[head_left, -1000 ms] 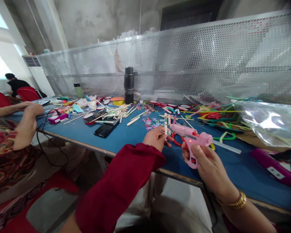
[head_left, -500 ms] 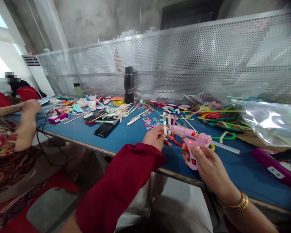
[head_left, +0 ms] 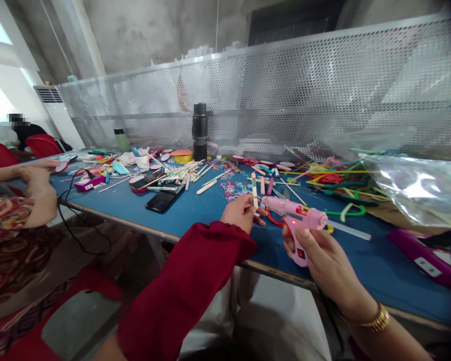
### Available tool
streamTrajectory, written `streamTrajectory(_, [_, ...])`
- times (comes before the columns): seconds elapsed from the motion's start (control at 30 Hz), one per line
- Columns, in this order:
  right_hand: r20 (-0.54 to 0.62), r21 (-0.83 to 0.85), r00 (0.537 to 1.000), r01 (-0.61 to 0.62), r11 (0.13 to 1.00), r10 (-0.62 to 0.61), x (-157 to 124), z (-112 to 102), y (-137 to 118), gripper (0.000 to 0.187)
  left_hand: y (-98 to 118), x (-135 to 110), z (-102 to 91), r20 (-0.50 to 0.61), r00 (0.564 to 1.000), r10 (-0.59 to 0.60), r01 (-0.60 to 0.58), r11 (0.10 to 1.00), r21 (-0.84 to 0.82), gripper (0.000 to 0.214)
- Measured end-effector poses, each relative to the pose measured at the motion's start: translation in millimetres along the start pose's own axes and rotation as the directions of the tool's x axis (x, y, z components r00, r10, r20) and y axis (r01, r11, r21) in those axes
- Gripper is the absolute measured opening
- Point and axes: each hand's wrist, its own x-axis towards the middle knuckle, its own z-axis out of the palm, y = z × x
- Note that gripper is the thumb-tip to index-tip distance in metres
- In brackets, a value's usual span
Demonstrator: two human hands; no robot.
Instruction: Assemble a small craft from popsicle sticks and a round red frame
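Note:
My right hand [head_left: 325, 253] is wrapped round the grip of a pink glue gun [head_left: 298, 216] whose red light is on. Its nozzle points left toward a pale craft stick [head_left: 254, 186] that my left hand [head_left: 241, 212], in a dark red sleeve, pinches upright over the blue table [head_left: 195, 210]. The nozzle tip sits close to the stick's lower part. A red ring [head_left: 273, 218] lies on the table just under the gun.
Craft sticks, coloured bands and pipe cleaners litter the table. Two phones [head_left: 161, 198] lie left of centre, a black flask [head_left: 200, 131] stands behind. A clear plastic bag [head_left: 417, 188] fills the right. A seated person [head_left: 18, 210] works at the left. Perforated metal screen at the back.
My right hand has shifted the glue gun slightly left and down toward the stick. The person at the left has drawn their hands nearer together.

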Motion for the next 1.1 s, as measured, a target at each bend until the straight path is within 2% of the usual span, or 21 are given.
streamTrajectory(0.23, [0.026, -0.016, 0.999, 0.024, 1.0, -0.023, -1.4, -1.1, 1.0, 0.064, 0.6, 0.8, 0.9, -0.009, 1.0, 0.0, 0.0, 1.0, -0.026, 0.026])
streamTrajectory(0.6, [0.033, 0.005, 0.999, 0.009, 1.0, -0.009, -2.1, -1.2, -0.8, 0.062, 12.2, -4.4, 5.8, -0.117, 0.99, -0.074, 0.054, 0.986, -0.16, 0.025])
streamTrajectory(0.87, [0.039, 0.023, 0.999, 0.002, 1.0, -0.003, -3.3, -1.7, -1.0, 0.061, 10.9, -2.7, 5.0, -0.116, 0.99, -0.076, 0.054, 0.982, -0.181, 0.01])
streamTrajectory(1.03, [0.033, 0.05, 0.999, 0.005, 0.999, -0.007, -4.8, -1.2, -1.4, 0.058, 5.3, 2.2, 3.8, -0.087, 0.989, -0.116, 0.095, 0.973, -0.211, 0.018])
streamTrajectory(1.1, [0.033, 0.049, 0.999, 0.01, 0.999, -0.012, -4.8, -2.0, 0.0, 0.058, 1.7, 3.6, 0.6, -0.091, 0.989, -0.12, 0.106, 0.984, -0.146, 0.017])
